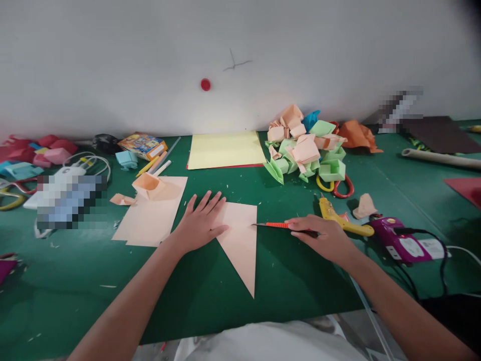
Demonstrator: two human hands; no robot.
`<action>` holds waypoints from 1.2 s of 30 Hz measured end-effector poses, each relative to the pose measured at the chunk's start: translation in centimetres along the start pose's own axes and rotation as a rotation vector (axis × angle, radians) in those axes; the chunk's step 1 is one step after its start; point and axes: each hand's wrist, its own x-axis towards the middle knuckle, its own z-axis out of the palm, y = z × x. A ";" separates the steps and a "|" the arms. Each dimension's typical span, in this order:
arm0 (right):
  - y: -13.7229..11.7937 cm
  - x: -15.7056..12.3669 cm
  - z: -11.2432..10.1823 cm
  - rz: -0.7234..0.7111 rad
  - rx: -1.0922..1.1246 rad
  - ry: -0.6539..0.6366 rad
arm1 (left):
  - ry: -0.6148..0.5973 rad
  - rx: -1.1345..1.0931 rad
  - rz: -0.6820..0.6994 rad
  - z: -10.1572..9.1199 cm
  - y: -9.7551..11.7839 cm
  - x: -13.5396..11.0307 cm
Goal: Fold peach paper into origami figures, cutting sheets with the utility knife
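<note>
The left hand point(197, 225), fingers spread, lay across the left part of a peach paper triangle point(242, 240) on the green desk point(210, 306). The right hand's point(325, 236) fingers pinched an orange-handled pointed tool point(277, 225), tip over the paper.

On my green surface point(300, 286) I see a yellow sheet point(226, 150) by the wall point(131, 60), a pile of folded paper point(306, 150) to its right, and, nearer me, a yellow glue gun point(343, 219) just beside a purple box point(398, 238).
</note>
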 end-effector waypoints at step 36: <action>-1.9 -2.9 -3.3 0.404 0.021 0.269 | 0.070 -0.030 0.016 0.5 -0.4 0.2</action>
